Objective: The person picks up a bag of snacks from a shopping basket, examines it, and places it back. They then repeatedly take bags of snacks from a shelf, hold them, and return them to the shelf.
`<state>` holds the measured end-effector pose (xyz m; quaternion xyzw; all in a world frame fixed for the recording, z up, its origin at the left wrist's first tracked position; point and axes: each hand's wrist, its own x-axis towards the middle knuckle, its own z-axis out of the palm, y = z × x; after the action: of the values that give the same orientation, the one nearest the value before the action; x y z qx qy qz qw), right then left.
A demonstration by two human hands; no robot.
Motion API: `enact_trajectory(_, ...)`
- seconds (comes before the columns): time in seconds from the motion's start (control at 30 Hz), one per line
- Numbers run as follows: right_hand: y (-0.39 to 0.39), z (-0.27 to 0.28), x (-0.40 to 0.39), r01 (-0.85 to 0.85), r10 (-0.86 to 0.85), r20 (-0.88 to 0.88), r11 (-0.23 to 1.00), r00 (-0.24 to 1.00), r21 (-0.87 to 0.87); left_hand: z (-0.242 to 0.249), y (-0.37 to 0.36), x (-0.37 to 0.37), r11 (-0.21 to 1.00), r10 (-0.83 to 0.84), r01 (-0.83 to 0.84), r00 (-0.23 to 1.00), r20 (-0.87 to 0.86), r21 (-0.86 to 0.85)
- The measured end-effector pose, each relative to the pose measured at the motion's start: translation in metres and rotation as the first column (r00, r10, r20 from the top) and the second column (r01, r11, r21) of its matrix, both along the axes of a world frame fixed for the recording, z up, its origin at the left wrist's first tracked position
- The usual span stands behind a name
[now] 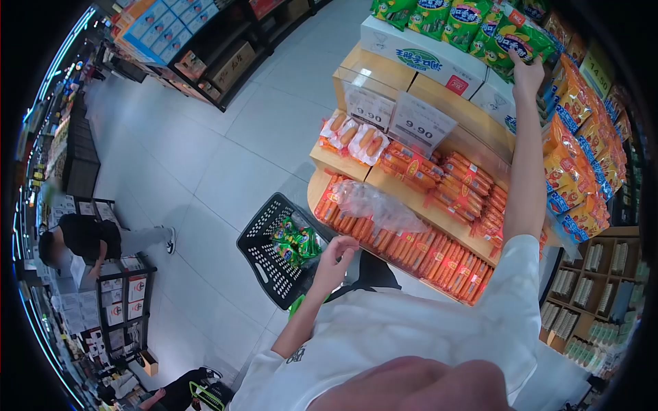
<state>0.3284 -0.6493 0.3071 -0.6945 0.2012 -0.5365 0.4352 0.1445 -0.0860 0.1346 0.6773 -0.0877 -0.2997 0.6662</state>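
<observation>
My right hand (pixel 528 77) reaches up to the top tier of a display and is closed on the lower edge of a green snack bag (pixel 519 42). More green snack bags (pixel 467 24) stand in a row to its left, behind a white carton (pixel 423 57). My left hand (pixel 334 264) hovers by the lower shelf, its fingers loosely bent and apart, with nothing visible in them. Beside it is a black shopping basket (pixel 262 248) with several green snack packs (pixel 296 241) inside.
Packs of sausages (pixel 439 257) fill the lower tiers, with a crumpled plastic bag (pixel 380 205) on top and price signs (pixel 419 123) above. Orange snack bags (pixel 579 171) hang at right. A person in black (pixel 89 236) stands at a left shelf; another person (pixel 181 390) is below.
</observation>
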Motion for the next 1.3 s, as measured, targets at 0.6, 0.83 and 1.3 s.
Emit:
enact_trajectory(0.6,-0.01,-0.021,0.081,-0.008,-0.266,-0.592,0.909,0.761,-0.418,-0.011,0.016,-0.014,0.996,0.035,-0.03,0.998,-0.051,0.089)
enact_trajectory(0.83,-0.009,-0.04,0.106,0.013,-0.192,-0.711,0.968,0.676,-0.249,-0.016,0.023,-0.017,0.995,0.061,-0.057,0.997,-0.055,0.082)
enact_trajectory(1.3,0.069,-0.041,0.056,0.011,-0.024,-0.122,0.994,0.992,-0.108,-0.044,0.074,-0.035,0.948,0.318,-0.318,0.942,-0.11,0.013)
